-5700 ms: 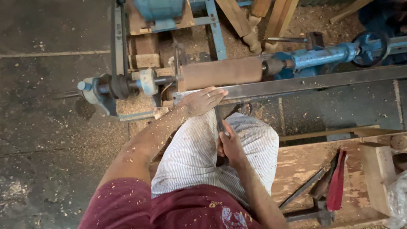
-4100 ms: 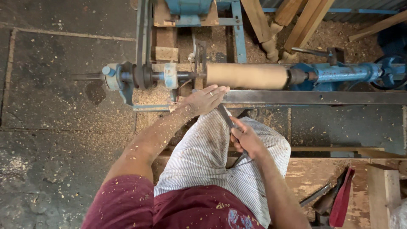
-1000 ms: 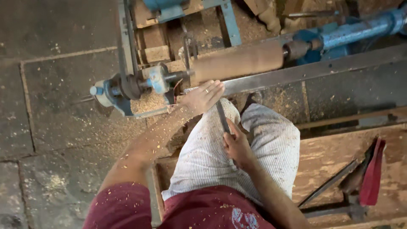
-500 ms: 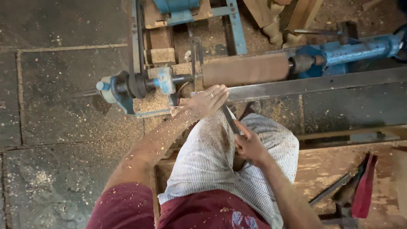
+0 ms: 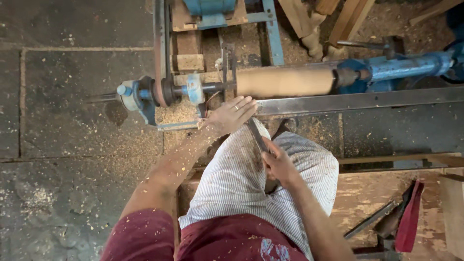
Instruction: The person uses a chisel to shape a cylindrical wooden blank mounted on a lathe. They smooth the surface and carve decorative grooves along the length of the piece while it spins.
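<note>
Our right hand (image 5: 276, 164) closed round chisel (image 5: 256, 136) handle; left hand (image 5: 233, 114) flat, fingers spread, pressing blade onto tool rest (image 5: 357, 101). Wooden cylinder (image 5: 285, 81) mounted on lathe just beyond. We judge risk: blade catching wood, kicking back; left fingers near workpiece

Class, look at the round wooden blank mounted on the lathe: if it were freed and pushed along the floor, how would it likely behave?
The wooden blank looks evenly cylindrical, so it would probably roll readily. It appears to be solid timber, so likely stiff and fairly heavy for its size. Sawdust scattered on the stone floor might let it skid a little.
</note>
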